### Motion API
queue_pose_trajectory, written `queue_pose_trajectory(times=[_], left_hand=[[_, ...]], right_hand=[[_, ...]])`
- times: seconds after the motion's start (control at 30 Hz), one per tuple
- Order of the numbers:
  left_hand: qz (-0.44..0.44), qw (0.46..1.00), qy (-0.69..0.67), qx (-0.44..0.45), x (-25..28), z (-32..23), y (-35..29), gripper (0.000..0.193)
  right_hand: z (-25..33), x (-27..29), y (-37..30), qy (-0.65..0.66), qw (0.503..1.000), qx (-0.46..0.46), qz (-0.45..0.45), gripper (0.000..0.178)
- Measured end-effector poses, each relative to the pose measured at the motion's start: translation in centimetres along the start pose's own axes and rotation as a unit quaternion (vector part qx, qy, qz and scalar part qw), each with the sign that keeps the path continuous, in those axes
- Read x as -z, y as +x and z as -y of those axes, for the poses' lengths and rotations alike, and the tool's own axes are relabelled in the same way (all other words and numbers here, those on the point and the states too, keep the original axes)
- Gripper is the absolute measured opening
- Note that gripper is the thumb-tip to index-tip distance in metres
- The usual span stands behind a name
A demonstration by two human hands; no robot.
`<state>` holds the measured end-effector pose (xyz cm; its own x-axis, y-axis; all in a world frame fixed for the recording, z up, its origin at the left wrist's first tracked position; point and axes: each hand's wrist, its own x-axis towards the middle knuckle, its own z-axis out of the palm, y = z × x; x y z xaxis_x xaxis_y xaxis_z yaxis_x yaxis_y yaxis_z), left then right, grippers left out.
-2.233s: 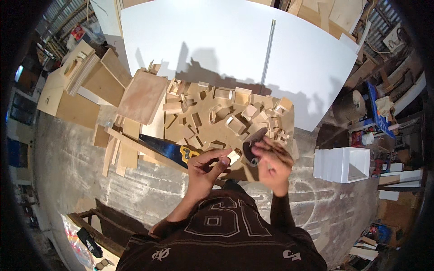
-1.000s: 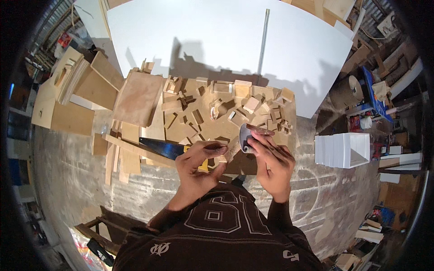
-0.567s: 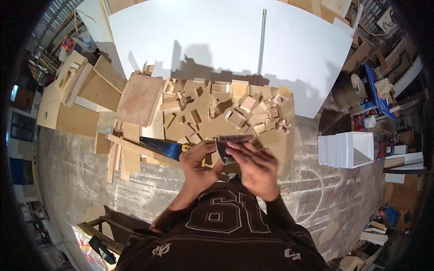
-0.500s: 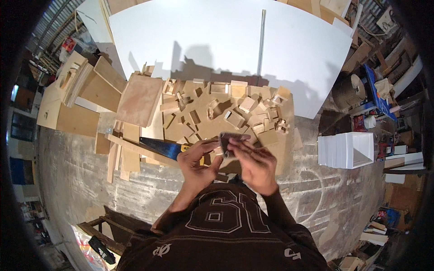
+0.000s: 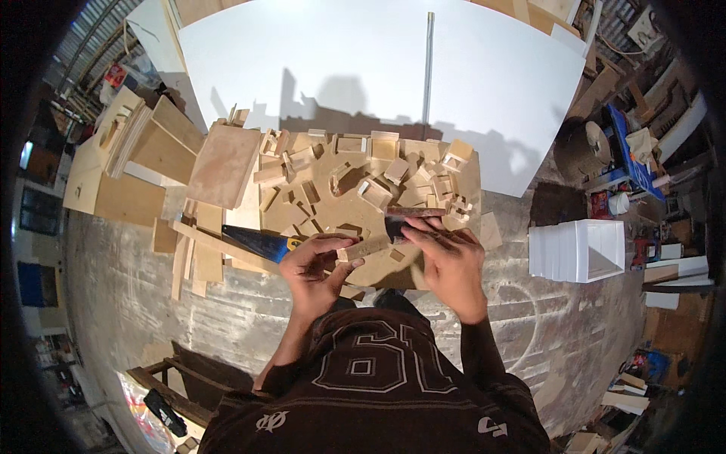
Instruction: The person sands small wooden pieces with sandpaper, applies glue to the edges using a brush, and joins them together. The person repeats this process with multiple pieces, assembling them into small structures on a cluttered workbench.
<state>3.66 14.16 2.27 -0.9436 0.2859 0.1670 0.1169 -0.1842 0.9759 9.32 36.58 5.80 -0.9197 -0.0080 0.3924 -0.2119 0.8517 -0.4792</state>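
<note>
My left hand (image 5: 311,274) pinches a small pale wooden block (image 5: 363,248) between thumb and fingers, above the work board. Just to its right, my right hand (image 5: 452,261) grips a folded piece of sandpaper (image 5: 416,213), reddish brown on one side and dark on the other. The sandpaper is beside the block's right end; whether they touch, I cannot tell. Several small wooden pieces (image 5: 376,194), some joined into little box shapes, lie scattered over the tan board (image 5: 446,272). A handsaw (image 5: 253,240) with a dark blue blade lies left of my left hand.
A flat brown panel (image 5: 222,166) and wooden strips (image 5: 184,261) lie at the left. Beyond the board stands a large white panel (image 5: 363,60). At the right, white stacked containers (image 5: 567,251) rest on the concrete floor, near a cable spool (image 5: 586,147).
My hands have moved apart. The sandpaper has shifted right and turned, away from my left hand, leaving the wooden block more visible. The view has shifted slightly.
</note>
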Motion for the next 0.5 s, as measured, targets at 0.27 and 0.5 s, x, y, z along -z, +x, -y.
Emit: queue_pose_trajectory(times=[0.27,0.5], left_hand=[[0.019,0.949,-0.288,0.127,-1.6,0.6,0.2,0.039],[0.031,0.931,-0.263,0.252,-2.4,0.7,-0.7,0.028]], right_hand=[[0.2,1.5,-0.7,0.212,0.972,0.029,-0.096,0.029],[0.4,1.8,-2.0,0.147,0.980,0.134,0.020,0.041]])
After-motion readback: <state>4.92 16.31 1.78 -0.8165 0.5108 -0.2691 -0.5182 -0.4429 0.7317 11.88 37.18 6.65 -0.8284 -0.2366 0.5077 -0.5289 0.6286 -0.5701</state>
